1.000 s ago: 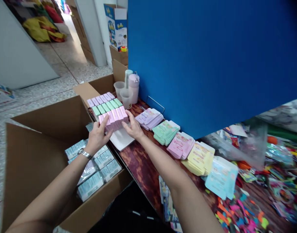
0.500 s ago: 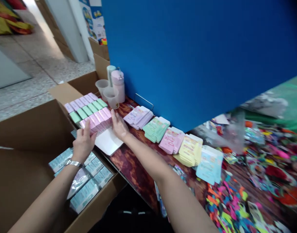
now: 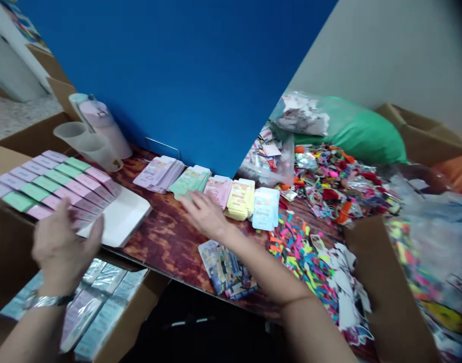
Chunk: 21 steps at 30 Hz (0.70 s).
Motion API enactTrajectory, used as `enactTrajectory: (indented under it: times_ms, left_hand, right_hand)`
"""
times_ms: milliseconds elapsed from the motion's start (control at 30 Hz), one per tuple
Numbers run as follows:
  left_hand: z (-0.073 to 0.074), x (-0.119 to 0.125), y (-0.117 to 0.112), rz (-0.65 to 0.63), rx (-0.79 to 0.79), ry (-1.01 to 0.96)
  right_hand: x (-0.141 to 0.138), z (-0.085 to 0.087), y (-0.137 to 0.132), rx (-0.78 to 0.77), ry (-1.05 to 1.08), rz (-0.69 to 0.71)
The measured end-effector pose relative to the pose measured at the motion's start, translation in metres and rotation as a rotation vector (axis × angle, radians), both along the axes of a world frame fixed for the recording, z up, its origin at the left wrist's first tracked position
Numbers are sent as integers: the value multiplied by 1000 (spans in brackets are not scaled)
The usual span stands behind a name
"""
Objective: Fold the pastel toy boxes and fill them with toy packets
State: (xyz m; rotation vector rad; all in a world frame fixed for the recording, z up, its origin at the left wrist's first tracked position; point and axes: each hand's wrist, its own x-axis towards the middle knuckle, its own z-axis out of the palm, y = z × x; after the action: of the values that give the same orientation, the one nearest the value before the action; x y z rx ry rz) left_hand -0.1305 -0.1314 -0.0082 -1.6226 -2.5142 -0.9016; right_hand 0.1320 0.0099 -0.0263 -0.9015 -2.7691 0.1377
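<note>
My left hand [image 3: 64, 247] is blurred and open, with its fingers apart, just in front of rows of pink, lilac and green boxes [image 3: 49, 184]. It touches nothing I can make out. A white flat sheet [image 3: 121, 218] lies beside those rows. My right hand [image 3: 206, 214] hangs open above the wooden table [image 3: 166, 237], nearest to fanned stacks of flat pastel cartons. Those stacks are lilac [image 3: 158, 174], green [image 3: 189, 182], pink [image 3: 217, 190], yellow [image 3: 240, 199] and pale blue [image 3: 266, 209].
Below my left wrist, a cardboard box [image 3: 151, 297] holds wrapped packs [image 3: 102, 302]. Plastic cups [image 3: 81, 141] and a pink bottle [image 3: 102, 128] stand before a blue panel [image 3: 158, 75]. Colourful cut pieces [image 3: 302, 262] and a heap of shiny items [image 3: 336, 184] spread rightward.
The view has swung right. Both hands have come off the pink boxes. My left hand has drawn back toward me, and my right hand has moved right, toward the carton stacks.
</note>
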Motion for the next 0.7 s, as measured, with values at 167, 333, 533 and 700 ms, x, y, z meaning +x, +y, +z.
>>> enactTrajectory:
  times_ms: [167, 333, 533, 700]
  left_hand:
    - [-21, 104, 52, -498, 88, 25]
    - [-30, 182, 79, -754, 100, -137]
    - [-41, 208, 90, -696, -57, -468]
    - [-51, 218, 96, -673, -97, -477]
  right_hand:
    - [101, -7, 21, -43, -148, -395]
    - [142, -18, 19, -89, -203, -407]
    - [145, -23, 10, -41, -194, -367]
    - [142, -17, 13, -11, -166, -367]
